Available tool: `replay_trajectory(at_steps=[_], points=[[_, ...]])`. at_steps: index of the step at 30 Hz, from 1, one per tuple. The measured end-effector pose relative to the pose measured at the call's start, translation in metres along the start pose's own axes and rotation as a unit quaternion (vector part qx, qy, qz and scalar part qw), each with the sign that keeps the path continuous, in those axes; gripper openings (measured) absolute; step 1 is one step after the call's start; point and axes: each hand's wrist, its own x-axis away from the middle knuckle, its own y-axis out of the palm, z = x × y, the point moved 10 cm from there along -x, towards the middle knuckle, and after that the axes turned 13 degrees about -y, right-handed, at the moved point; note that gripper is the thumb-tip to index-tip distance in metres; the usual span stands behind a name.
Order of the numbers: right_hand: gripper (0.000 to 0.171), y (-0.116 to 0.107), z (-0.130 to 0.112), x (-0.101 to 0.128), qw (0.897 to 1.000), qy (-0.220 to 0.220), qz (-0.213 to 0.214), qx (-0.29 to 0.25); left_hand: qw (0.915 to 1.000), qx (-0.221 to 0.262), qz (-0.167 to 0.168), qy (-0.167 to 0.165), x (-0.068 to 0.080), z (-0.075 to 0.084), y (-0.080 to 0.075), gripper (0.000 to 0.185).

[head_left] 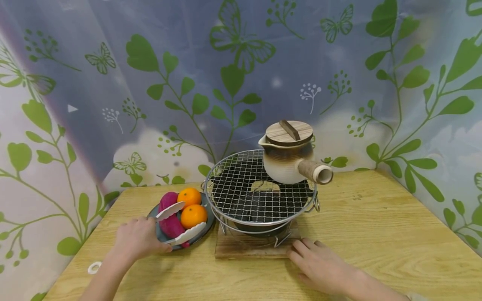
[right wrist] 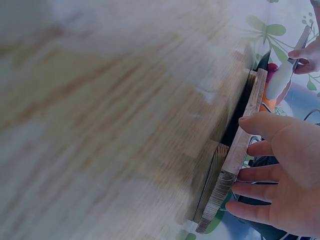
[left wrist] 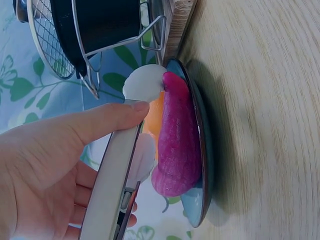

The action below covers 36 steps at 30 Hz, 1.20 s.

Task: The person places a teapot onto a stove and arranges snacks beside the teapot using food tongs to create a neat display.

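Observation:
My left hand [head_left: 137,238] grips a pair of tongs [left wrist: 111,175] with white scalloped tips. The tips are spread over a blue-grey plate [head_left: 211,215] on the left of the table. Two purple sweet potatoes [head_left: 171,227] and two oranges [head_left: 193,216] lie on that plate, between and beside the tips. In the left wrist view, one sweet potato [left wrist: 175,135] hides most of the orange behind it. My right hand [head_left: 320,265] rests at the right front corner of a wooden board [head_left: 244,251], fingers extended against its edge and holding nothing.
On the board stands a dark round stove with a wire grill net [head_left: 237,196] on top. A lidded clay teapot [head_left: 280,163] sits at the net's right rear, its side handle pointing front right. A small white ring [head_left: 94,267] lies near the table's left edge. A patterned cloth hangs behind.

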Motion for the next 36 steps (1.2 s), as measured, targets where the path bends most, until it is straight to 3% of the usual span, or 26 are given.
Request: replay_trajectory(at_steps=[15, 36], points=[[0.051, 0.001, 0.0, 0.0, 1.0, -0.004, -0.003, 0.001, 0.9997, 0.013, 0.022, 0.007, 0.002, 0.002, 0.005, 0.054], [0.052, 0.001, 0.0, 0.0, 1.0, -0.005, -0.004, -0.011, 0.9993, -0.02, 0.03, 0.006, 0.003, 0.016, 0.002, 0.051]])
